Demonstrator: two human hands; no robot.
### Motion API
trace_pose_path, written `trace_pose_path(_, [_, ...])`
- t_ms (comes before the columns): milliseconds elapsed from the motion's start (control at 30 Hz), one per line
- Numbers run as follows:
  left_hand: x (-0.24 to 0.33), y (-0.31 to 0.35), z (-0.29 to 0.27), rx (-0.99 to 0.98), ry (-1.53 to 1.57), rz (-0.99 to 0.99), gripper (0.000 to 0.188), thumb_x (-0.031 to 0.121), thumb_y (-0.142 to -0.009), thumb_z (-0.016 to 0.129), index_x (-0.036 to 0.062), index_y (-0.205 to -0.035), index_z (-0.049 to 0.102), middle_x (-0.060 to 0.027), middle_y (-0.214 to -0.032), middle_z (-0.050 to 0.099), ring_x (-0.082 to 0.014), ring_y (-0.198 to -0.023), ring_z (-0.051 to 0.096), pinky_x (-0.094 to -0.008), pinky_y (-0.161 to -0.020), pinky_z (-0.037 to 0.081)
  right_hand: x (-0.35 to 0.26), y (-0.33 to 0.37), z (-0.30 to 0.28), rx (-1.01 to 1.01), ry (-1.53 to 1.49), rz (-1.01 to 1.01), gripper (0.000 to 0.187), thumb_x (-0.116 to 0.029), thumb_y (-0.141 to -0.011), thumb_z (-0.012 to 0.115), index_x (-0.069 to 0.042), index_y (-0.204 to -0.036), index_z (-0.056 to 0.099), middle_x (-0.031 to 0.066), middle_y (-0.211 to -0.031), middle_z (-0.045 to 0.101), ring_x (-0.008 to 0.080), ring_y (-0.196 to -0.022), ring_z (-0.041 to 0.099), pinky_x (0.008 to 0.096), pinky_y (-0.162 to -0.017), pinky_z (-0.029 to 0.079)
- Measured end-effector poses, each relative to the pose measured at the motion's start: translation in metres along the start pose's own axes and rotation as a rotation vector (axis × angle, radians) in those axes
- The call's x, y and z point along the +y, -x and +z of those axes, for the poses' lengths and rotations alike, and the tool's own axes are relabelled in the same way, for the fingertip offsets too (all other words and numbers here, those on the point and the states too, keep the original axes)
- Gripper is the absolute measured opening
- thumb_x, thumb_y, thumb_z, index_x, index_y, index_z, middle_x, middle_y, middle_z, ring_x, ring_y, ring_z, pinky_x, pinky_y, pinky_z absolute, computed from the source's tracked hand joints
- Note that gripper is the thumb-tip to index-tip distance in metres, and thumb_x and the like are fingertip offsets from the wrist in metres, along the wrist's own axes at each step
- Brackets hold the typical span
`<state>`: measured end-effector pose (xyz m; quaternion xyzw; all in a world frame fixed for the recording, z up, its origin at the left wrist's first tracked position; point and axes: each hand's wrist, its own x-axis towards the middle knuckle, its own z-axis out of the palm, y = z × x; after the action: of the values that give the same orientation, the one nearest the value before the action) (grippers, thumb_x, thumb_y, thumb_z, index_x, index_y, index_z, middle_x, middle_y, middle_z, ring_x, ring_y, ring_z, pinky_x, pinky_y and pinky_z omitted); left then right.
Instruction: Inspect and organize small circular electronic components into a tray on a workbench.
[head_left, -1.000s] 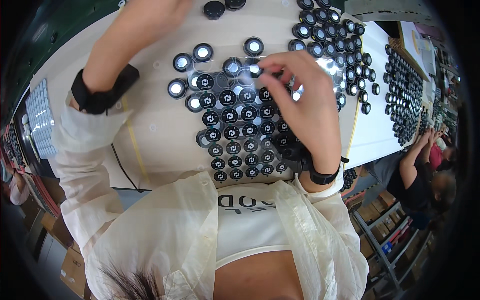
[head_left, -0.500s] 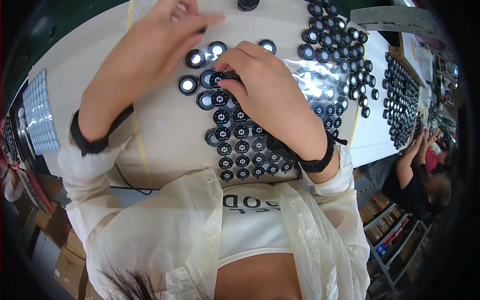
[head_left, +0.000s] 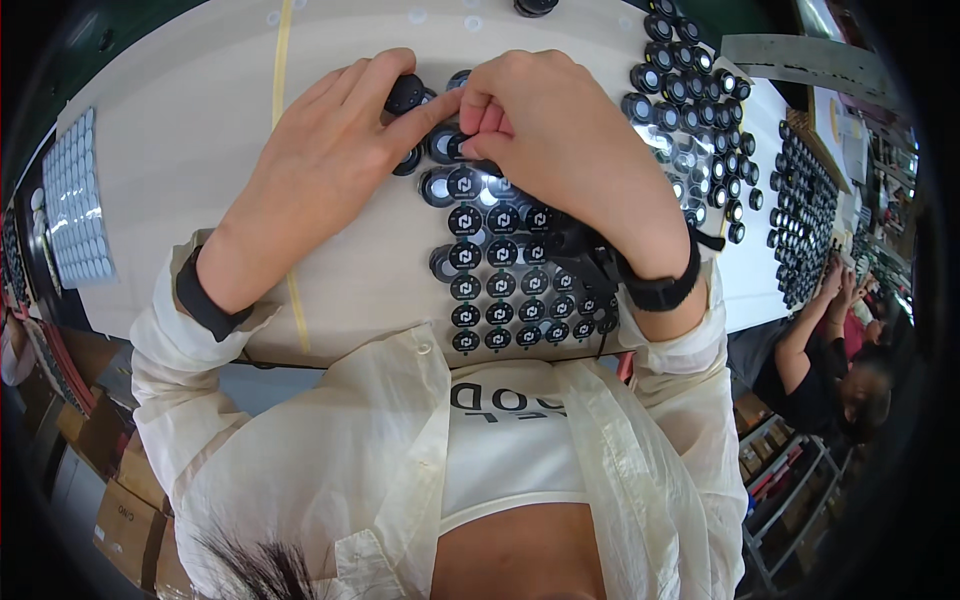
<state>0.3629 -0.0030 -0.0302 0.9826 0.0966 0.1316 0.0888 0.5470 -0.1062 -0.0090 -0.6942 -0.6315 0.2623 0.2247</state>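
My left hand (head_left: 335, 155) is bent around a small black round piece (head_left: 404, 93), held by the fingertips. Its thumb reaches right, up to the fingers of my right hand (head_left: 565, 125). My right hand is closed in a pinch over the clear sheet of round black labels (head_left: 500, 252), each with a white mark. Between its thumb and fingers is the edge of a dark round label (head_left: 459, 147), over a black puck with a pale centre (head_left: 439, 143). Other such pucks are partly hidden under both hands, and some lie under the sheet.
Many black pucks (head_left: 675, 88) stand in rows at the right, beside a shiny clear sheet (head_left: 680, 150). More cover a white table (head_left: 800, 210) beyond. A sheet of pale round pieces (head_left: 78, 205) lies at far left. Another person (head_left: 820, 370) works at far right.
My left hand has come down from the far side to beside my right hand, bringing the dark piece with it. My right hand stays pinched at the label. The whole view has shifted slightly.
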Motion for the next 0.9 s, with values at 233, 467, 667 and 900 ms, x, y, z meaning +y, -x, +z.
trace_pose_path(233, [-0.009,0.004,0.003,0.001,0.063,0.013,0.056,-0.007,-0.072,0.061,0.0146,-0.123,0.069,-0.0090,-0.117,0.052,-0.0282,-0.095,0.061,-0.0371,-0.081,0.051,-0.039,0.047,-0.015,0.052,-0.040,0.045,0.012,0.001,-0.073,0.077,-0.001,-0.080,0.067,0.0099,-0.077,0.066,0.0253,-0.073,0.065,0.0339,-0.069,0.051])
trace_pose_path(467, [-0.013,-0.008,-0.023,0.032,0.685,-0.186,0.048,-0.004,-0.077,0.074,0.0074,-0.123,0.067,-0.0086,-0.109,0.058,-0.0178,-0.099,0.060,-0.0310,-0.079,0.050,-0.024,0.081,-0.031,0.237,-0.555,0.195,0.013,-0.002,-0.075,0.079,-0.001,-0.084,0.070,0.0078,-0.082,0.069,0.0212,-0.082,0.066,0.0318,-0.080,0.050])
trace_pose_path(667, [0.012,-0.024,-0.014,0.090,0.990,-0.248,0.046,-0.005,-0.074,0.082,0.0019,-0.117,0.068,-0.0072,-0.112,0.065,-0.0128,-0.098,0.062,-0.0251,-0.077,0.050,-0.012,0.076,-0.017,0.317,-0.888,0.157,0.017,0.003,-0.084,0.076,0.003,-0.096,0.064,0.0073,-0.093,0.067,0.0144,-0.089,0.065,0.0300,-0.088,0.052])
trace_pose_path(900, [0.031,-0.035,-0.005,0.062,1.144,-0.287,0.044,-0.007,-0.076,0.080,-0.0014,-0.118,0.066,-0.0080,-0.116,0.068,-0.0124,-0.097,0.064,-0.0236,-0.078,0.051,0.003,0.071,-0.006,0.416,-1.051,0.133,0.019,0.004,-0.085,0.074,0.002,-0.100,0.062,0.0057,-0.096,0.065,0.0122,-0.093,0.063,0.0293,-0.092,0.051])
